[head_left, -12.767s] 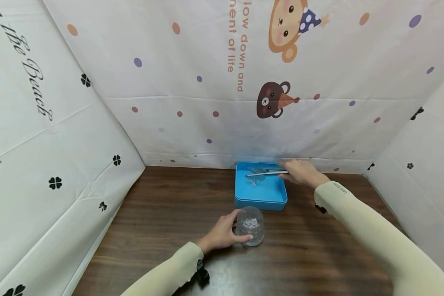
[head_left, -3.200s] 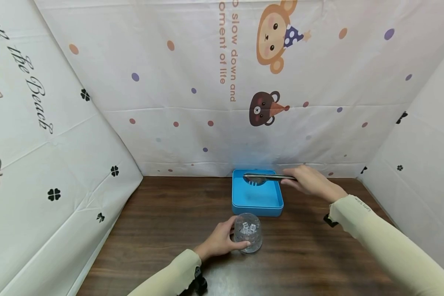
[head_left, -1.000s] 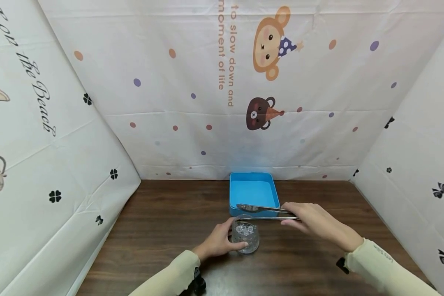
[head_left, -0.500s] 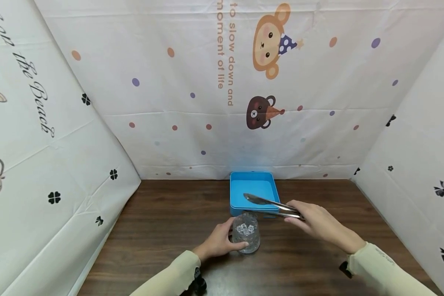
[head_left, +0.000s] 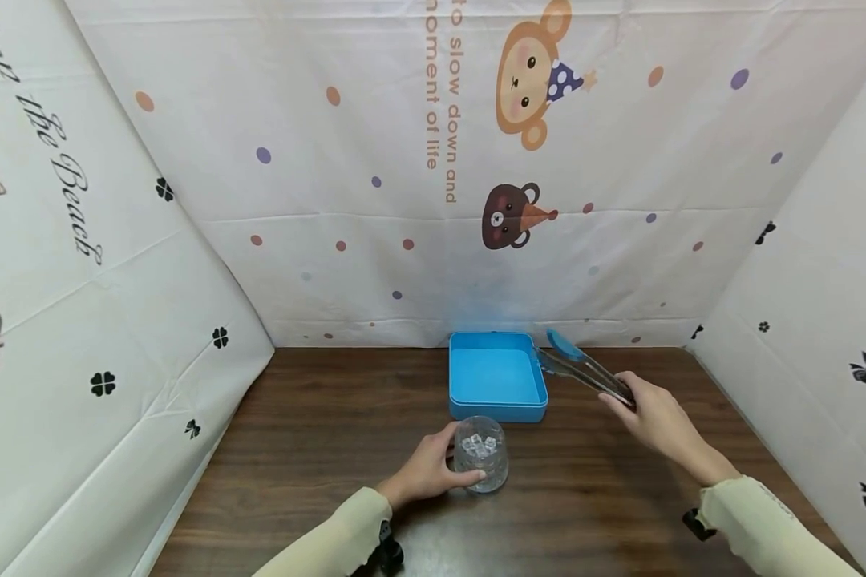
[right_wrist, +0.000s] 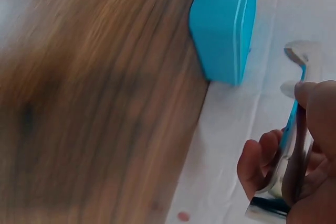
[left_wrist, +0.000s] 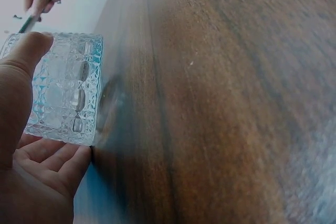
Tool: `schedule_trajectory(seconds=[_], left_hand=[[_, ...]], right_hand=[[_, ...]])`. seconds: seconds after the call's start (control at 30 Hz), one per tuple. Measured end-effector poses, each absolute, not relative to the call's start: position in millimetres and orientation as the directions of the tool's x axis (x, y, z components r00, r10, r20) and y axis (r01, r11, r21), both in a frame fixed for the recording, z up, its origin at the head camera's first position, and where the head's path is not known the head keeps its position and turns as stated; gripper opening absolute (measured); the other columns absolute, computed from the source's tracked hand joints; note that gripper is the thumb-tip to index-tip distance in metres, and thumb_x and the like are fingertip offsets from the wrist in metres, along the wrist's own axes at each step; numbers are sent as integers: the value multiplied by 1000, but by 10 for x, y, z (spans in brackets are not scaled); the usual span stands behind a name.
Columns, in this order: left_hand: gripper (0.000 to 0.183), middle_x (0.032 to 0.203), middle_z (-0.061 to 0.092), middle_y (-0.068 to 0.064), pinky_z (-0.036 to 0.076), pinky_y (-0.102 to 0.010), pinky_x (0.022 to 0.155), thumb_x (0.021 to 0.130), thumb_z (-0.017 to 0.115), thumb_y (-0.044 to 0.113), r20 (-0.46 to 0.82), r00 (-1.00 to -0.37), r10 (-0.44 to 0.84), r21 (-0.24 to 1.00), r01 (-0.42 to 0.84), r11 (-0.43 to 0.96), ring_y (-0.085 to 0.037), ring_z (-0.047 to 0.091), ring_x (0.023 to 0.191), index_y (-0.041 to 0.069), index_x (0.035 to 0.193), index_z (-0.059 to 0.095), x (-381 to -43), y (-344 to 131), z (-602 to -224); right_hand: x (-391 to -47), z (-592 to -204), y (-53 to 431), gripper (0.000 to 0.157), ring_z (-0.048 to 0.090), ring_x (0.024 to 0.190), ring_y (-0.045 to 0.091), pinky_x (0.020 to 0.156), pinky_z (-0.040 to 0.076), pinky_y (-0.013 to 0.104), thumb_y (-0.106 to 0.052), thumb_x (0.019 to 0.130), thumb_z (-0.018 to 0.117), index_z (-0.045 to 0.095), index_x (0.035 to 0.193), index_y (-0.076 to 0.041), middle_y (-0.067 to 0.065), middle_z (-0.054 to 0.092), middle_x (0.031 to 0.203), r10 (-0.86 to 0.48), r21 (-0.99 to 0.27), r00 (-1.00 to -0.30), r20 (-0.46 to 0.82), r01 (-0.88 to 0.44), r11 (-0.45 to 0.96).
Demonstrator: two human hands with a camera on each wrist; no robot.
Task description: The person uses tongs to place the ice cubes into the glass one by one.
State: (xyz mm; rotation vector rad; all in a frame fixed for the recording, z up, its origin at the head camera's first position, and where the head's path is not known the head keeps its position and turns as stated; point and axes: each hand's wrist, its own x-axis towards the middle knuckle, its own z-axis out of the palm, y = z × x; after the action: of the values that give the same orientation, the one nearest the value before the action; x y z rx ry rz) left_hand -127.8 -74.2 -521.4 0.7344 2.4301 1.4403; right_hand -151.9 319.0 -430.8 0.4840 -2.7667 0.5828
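My left hand (head_left: 426,469) holds a patterned clear glass (head_left: 482,469) upright on the table, thumb on the near side and fingers behind. Clear ice-like cubes (head_left: 479,444) lie inside it. In the left wrist view, the glass (left_wrist: 68,87) shows its cut facets between thumb and fingers. My right hand (head_left: 660,421) grips metal tongs (head_left: 595,377) by the handle end, right of the blue box (head_left: 498,413). Their tips stand apart, angled up and left past the box's right edge. In the right wrist view, the thumb lies along the tongs (right_wrist: 294,156).
The shallow blue box stands at the back of the brown wooden table (head_left: 346,417), just behind the glass. A printed white cloth (head_left: 375,264) rises behind the table, and more cloth (head_left: 137,433) walls in both sides.
The tongs went from inside the box to over the glass, then swung right and back beside the box. A clear piece seen earlier in the box no longer shows. The left hand stays on the glass.
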Motion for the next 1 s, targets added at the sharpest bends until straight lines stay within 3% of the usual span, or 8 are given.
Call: schedule_trajectory(seconds=[0.23,0.5,1.0], left_hand=[[79,132,62,-3,55,-29,97,89,80,47,57,-851,521,870,299,392,-12,65,116,12,150,44,-1273,-743,-5240],[78,133,62,-3,54,-29,98,89,80,47,63,-850,523,875,299,381,-13,64,117,13,150,44,-1299,-745,-5246],[76,131,62,-3,55,-29,98,89,80,46,87,-845,528,882,312,354,-14,65,116,13,149,45,-1294,-735,-5255]], right_hand=[[-1549,-4516,3480,40,49,59,16,50,38,33,-23,102,66,55,121,11,5,59,76,-156,-368,-954,257,-246,897],[-1607,-4656,3778,46,60,69,31,56,49,49,-22,103,60,48,120,19,21,62,83,-49,-365,-989,140,-98,926],[-1566,-4754,4008,53,62,75,40,62,51,55,-25,106,54,42,123,23,28,61,87,10,-367,-999,32,-3,930]])
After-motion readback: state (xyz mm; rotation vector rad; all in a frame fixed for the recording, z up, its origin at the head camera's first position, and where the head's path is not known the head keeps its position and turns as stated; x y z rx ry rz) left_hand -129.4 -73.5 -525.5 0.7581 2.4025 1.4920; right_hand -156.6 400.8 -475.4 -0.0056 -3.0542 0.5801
